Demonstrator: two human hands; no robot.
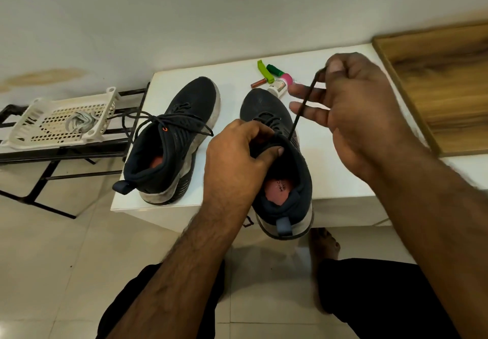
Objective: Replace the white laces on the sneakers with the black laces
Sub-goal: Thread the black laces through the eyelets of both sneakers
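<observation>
Two dark sneakers stand on a white table (340,180). The left sneaker (169,148) carries a black lace with loose ends trailing to its left. On the right sneaker (285,175), whose heel hangs over the table's front edge, my left hand (237,153) grips the collar and tongue. My right hand (353,106) is raised above the table and pinches a black lace (303,106) between thumb and forefinger, pulled taut up from the shoe's upper eyelets. The white laces (79,123) lie bundled in a white perforated basket (34,127) at the left.
Small items lie at the table's back: a green clip (262,70), a green-capped tube (274,70), a small white bottle (277,87) and a brown tube (257,83). A wooden board (443,85) is at the right. The basket sits on a black metal rack (66,153). My bare foot (324,243) is under the table.
</observation>
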